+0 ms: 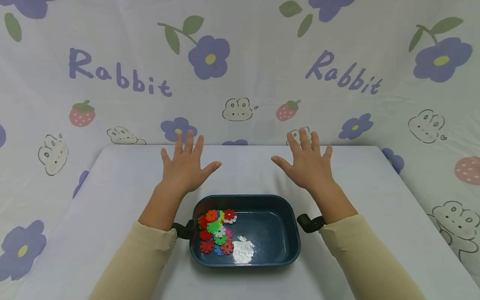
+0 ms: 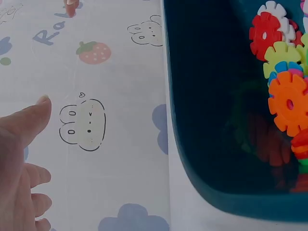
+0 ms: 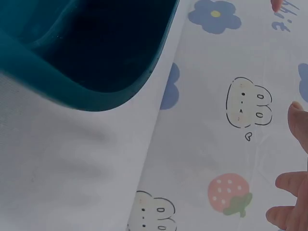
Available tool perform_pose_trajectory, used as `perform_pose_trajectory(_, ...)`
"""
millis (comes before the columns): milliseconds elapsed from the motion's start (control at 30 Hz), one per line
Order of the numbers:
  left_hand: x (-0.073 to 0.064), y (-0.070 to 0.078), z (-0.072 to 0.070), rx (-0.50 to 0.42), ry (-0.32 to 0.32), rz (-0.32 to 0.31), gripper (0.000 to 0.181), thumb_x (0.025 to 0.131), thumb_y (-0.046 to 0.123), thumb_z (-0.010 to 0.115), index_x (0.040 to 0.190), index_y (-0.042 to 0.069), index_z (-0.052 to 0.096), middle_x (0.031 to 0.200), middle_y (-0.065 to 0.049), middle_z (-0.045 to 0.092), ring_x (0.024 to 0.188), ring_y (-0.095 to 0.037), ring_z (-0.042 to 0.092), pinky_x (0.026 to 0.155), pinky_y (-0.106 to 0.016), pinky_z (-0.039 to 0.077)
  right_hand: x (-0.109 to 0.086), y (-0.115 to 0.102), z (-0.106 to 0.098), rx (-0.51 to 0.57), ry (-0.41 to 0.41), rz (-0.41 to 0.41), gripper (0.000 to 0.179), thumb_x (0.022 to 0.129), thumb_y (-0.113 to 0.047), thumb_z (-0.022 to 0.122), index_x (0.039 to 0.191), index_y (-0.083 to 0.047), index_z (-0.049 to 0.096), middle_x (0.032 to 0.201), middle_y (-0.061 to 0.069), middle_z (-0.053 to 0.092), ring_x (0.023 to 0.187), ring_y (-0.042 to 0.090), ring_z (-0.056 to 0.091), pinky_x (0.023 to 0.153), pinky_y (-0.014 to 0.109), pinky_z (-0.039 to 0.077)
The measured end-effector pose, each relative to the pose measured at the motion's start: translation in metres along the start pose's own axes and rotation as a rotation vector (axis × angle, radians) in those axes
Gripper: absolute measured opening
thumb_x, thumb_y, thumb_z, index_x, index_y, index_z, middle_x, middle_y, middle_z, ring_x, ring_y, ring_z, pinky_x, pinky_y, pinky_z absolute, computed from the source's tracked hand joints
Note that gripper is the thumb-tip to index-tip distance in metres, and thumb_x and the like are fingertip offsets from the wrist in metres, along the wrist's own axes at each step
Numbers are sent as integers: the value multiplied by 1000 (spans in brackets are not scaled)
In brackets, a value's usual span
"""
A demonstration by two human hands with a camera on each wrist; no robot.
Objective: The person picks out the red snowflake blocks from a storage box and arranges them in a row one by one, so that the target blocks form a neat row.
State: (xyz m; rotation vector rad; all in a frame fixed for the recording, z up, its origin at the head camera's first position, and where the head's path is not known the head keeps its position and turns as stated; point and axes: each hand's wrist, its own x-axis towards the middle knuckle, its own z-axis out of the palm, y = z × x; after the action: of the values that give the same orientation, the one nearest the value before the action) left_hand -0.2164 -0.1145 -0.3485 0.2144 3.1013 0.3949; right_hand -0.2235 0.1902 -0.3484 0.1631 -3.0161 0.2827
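Observation:
Both hands are held up with fingers spread, holding nothing. My left hand (image 1: pixel 182 168) is beyond the back left corner of a dark teal tray (image 1: pixel 262 260), and my right hand (image 1: pixel 310 168) is beyond its back right corner. Colourful notched plastic discs (image 1: pixel 220 228) lie piled in the tray's left part, in red, green, orange, white, blue and other colours. In the left wrist view an orange disc (image 2: pixel 284 115) shows near the tray wall, with the thumb and fingertips at the left edge. The right wrist view shows the tray's corner (image 3: pixel 96 98) and part of the hand.
The tray stands on a white table (image 1: pixel 123 183). Behind it hangs a white cloth (image 1: pixel 258 50) printed with purple flowers, strawberries, rabbits and lettering. A black wrist mount (image 1: pixel 183 230) sits by the tray's left side, another (image 1: pixel 310 223) by its right.

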Motion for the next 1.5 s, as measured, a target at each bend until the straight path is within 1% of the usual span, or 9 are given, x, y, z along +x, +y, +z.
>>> perform_pose_trajectory(267,0,-6,1,-57,-21,19,93,92,69,42,160,19,4,165,-10,-7,151,-34,-14,112,-74,-3,0,-6,1,10,-3,-1,87,93,-67,44,159,-17,18,165,17,4,151,40,-5,110,76,0)
perform_pose_trajectory(367,-3,-12,1,-169,-61,45,92,92,69,43,160,18,6,166,-9,-8,151,-33,-12,112,-74,1,0,-12,1,28,-8,-18,86,93,-67,45,158,-17,19,165,17,7,151,41,-3,111,75,2)
perform_pose_trajectory(467,-8,-21,2,-321,-145,78,90,93,69,43,160,19,8,166,-7,-4,153,-32,-6,115,-70,7,0,-21,3,76,-10,-54,84,93,-64,47,157,-16,23,164,16,12,151,41,3,113,73,4)
perform_pose_trajectory(667,-30,-47,11,-612,-324,136,73,97,57,49,157,24,25,163,-6,23,150,-34,20,114,-63,24,-3,-48,19,333,-46,-189,68,95,-52,56,150,-15,42,155,11,41,146,34,31,116,58,26)
perform_pose_trajectory(833,-49,-67,37,-813,-367,156,60,96,44,60,148,19,45,153,-6,44,142,-30,40,111,-53,38,-6,-66,41,571,-120,-280,46,95,-41,63,132,-14,62,124,5,68,116,23,61,99,43,51)
perform_pose_trajectory(1000,-63,-80,65,-1007,-420,98,49,93,31,68,137,13,58,139,-9,58,124,-28,58,101,-41,50,-4,-75,55,798,-317,-326,33,93,-33,68,120,-15,70,97,9,72,85,24,65,73,34,58)
perform_pose_trajectory(1200,-66,-86,91,-1147,-394,62,46,89,22,73,132,9,62,133,-13,62,116,-24,63,92,-32,55,-6,-89,64,956,-668,-397,32,92,-25,69,120,-12,70,95,24,68,74,37,65,67,42,59)
perform_pose_trajectory(1333,-67,-89,100,-1211,-369,54,45,89,20,72,131,7,62,132,-14,63,115,-23,62,93,-32,54,-9,-104,75,896,-818,-478,35,91,-23,71,123,-8,68,92,23,69,68,33,65,65,40,59)
perform_pose_trajectory(1500,-71,-91,109,-1240,-333,52,44,90,19,72,131,7,62,129,-11,64,114,-20,62,92,-31,54,-14,-121,88,680,-936,-574,39,87,-23,76,123,-10,68,76,5,68,56,15,58,53,28,54)
